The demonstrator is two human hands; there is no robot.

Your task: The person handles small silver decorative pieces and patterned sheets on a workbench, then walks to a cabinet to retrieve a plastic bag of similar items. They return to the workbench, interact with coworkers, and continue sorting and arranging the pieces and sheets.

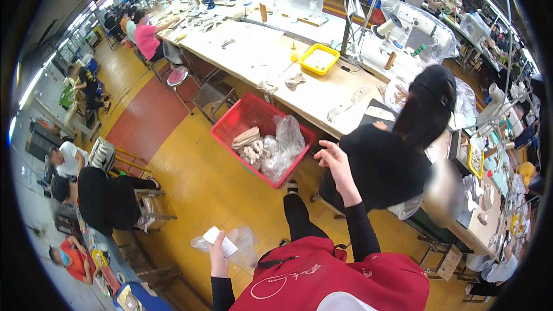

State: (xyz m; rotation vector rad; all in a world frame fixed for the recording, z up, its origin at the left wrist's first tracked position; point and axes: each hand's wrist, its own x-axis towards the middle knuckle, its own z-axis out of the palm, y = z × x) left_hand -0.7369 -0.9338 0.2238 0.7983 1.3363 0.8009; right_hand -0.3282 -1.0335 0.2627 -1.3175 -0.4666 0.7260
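Observation:
My left hand [219, 255] is closed on a small white card-like piece [228, 246], low in front of my red apron. A crumpled clear plastic bag [246, 241] hangs right beside it; whether the fingers also grip the bag cannot be made out. My right hand [337, 166] is raised, fingers apart and pointing left, with nothing in it. It is nearest to the back of a seated person in black [374, 167]. Ahead, on the floor, a red plastic crate [227, 122] contains beige cut pieces [247, 138] and clear plastic bags [283, 150].
A long pale worktable [259, 52] runs beyond the crate, bearing a yellow tray [303, 65] and a yellow bottle [294, 53]. A metal stool [212, 97] and a round stool [177, 76] stand beside it. Another person in black [106, 198] sits at left.

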